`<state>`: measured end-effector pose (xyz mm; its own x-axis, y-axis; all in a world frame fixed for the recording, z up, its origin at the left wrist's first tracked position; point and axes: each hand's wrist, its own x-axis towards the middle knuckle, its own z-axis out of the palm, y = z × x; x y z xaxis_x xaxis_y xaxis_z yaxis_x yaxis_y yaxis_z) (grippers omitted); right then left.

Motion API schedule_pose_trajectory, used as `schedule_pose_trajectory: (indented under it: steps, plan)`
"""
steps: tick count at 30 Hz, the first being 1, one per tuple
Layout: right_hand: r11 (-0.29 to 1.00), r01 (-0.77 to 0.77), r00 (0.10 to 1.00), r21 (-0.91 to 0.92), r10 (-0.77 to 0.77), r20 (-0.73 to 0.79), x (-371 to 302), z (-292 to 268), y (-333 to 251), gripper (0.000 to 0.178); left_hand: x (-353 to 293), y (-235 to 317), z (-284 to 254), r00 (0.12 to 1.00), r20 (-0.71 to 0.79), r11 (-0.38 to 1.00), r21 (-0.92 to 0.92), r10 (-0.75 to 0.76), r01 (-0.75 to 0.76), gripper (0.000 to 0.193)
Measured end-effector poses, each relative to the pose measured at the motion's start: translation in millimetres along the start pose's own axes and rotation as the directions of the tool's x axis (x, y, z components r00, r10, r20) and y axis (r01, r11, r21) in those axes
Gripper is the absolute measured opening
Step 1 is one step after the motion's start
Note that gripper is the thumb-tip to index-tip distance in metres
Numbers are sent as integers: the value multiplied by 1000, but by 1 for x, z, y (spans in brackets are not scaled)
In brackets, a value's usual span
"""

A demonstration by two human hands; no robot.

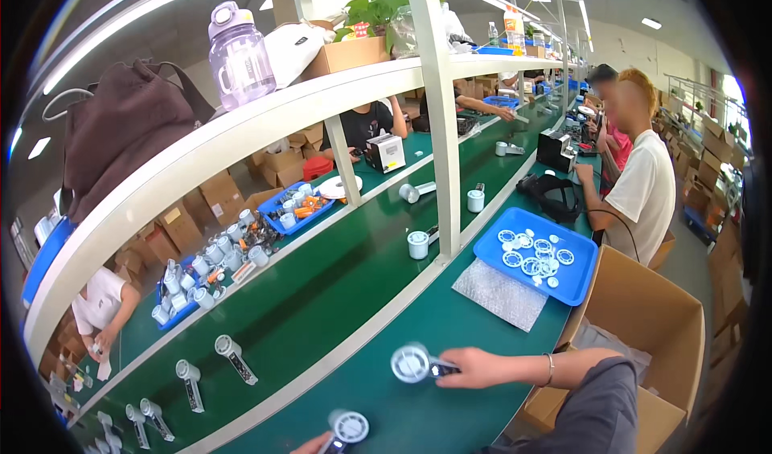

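My right hand [474,369] grips a white handheld fan [411,364] by its short handle, its round head pointing left above the green bench. Dark inner parts show in that handle. At the lower edge, my left hand [312,444] is closed on a second handheld fan [351,427]; most of this hand is cut off by the frame. Both fan heads are slightly blurred. Ahead of the right hand lies a sheet of bubble wrap [500,297], partly under a blue tray [487,249] that holds several white round grilles and small discs.
An open cardboard box [655,325] stands beside my right arm. More fan units [228,348] lie along the green conveyor belt [322,309]. A white post [438,116] rises at the bench edge, carrying a shelf. Co-workers sit across the belt and farther along on the right.
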<state>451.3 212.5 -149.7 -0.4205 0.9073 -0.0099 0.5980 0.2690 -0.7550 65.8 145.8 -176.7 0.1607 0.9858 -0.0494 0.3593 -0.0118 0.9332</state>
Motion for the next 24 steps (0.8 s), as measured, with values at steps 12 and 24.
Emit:
schedule_pose_trajectory:
  steps: [12,24]
  plan:
    - [538,418,903,732,-158,-400,-66,-33,-105,27,-24,65,-7,836,-431,928,13,340,-371,42]
    - [902,377,809,212,-208,-550,-15,-21,-85,25,16,76,20,885,-409,942,-144,222,-303,43]
